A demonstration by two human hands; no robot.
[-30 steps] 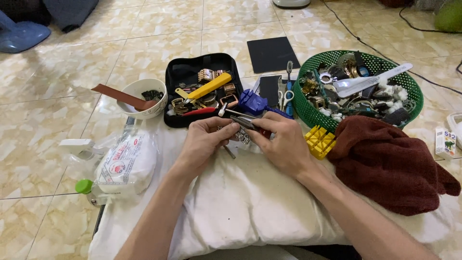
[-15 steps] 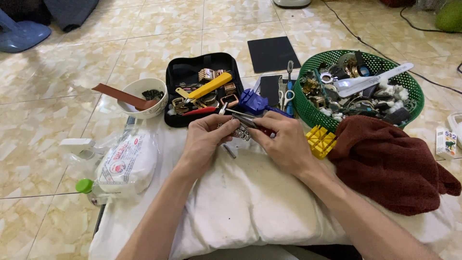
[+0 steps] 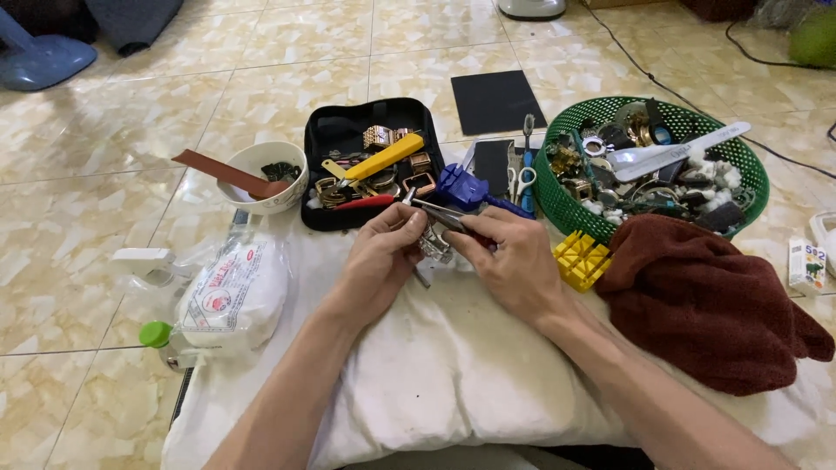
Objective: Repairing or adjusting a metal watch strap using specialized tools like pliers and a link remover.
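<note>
At the frame's centre, above the white pillow (image 3: 435, 383), the left hand (image 3: 376, 261) pinches a small metal watch part (image 3: 433, 245), while the right hand (image 3: 514, 261) is clenched on slim pliers (image 3: 446, 215) set against it. A slip could fling the part among the clutter. Compared with earlier, both hands have barely moved.

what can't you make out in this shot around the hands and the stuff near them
- Head view: the small silvery metal piece between the left hand and right hand is mostly covered by fingers; its kind is unclear.
- The dark slim tool in the right hand's grip: its tip is too small to tell.
- The round green plastic basket: contents are tangled and tiny.
- The white box is partly hidden.
</note>
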